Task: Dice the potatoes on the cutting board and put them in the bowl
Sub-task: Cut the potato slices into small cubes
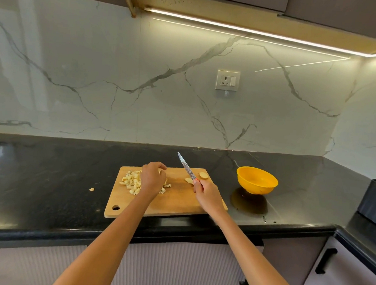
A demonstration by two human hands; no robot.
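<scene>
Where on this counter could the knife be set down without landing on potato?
Bare board lies between the diced pile and the right hand; bare counter lies left of the stray piece. It is crowded under the left hand and around the uncut slices near the knife.

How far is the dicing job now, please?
Done: a pile of diced potato lies on the cutting board under the left hand. In hand: the right hand holds the knife. Left: two uncut slices and moving everything to the orange bowl.
</scene>
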